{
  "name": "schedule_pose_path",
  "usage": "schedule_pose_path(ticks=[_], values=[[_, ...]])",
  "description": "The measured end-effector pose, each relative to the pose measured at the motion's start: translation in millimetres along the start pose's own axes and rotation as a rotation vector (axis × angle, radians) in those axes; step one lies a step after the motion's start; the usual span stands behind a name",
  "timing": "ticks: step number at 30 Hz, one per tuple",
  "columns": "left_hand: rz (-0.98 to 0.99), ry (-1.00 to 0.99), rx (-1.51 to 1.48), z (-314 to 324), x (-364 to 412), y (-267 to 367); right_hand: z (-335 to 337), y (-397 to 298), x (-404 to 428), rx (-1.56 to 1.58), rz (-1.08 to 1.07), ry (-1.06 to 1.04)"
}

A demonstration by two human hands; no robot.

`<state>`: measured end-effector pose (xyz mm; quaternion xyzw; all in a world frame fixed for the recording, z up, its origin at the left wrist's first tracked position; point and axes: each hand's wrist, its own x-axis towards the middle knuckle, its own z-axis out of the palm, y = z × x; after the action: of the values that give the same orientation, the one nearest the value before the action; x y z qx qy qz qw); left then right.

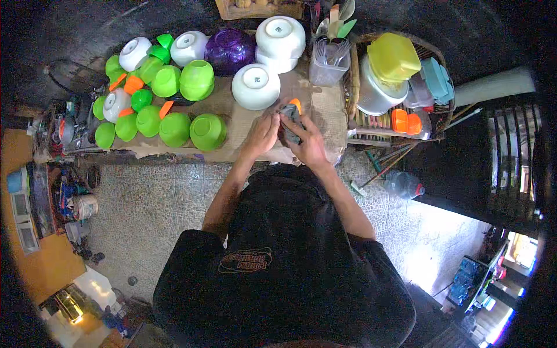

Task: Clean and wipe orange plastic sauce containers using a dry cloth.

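Note:
My right hand (311, 141) is closed around a crumpled grey cloth (292, 114) above the cardboard-covered table. My left hand (262, 134) pinches the cloth's left edge with thumb and forefinger; its other fingers are hidden. An orange plastic piece (296, 103) shows just beyond the cloth, its remainder covered. Nearest to my hands, an upturned white bowl (256, 87) stands on the cardboard (237, 130). To the left of my left hand, an upturned green bowl (208, 132) ends a row of similar bowls along the front edge.
At the back are a purple bowl (229, 51) and stacked white bowls (280, 37). A clear plastic container (329, 67) holds forks and spoons. On the right, a woven rack (353, 82) carries a yellow container (394, 56) and a metal pot (380, 93). Below it stands a water jug (402, 185).

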<state>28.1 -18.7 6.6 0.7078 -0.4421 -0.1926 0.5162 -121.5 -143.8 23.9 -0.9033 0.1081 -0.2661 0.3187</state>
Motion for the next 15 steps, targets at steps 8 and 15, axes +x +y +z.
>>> schedule_pose_path(ticks=[8,15], values=[[-0.030,0.090,0.044,1.5,-1.2,-11.9,2.5,-4.9,2.3,0.211,0.171,-0.085],[-0.312,0.019,-0.245,0.1,0.0,27.2,-17.1,22.9,17.9,0.237,0.191,-0.060]])
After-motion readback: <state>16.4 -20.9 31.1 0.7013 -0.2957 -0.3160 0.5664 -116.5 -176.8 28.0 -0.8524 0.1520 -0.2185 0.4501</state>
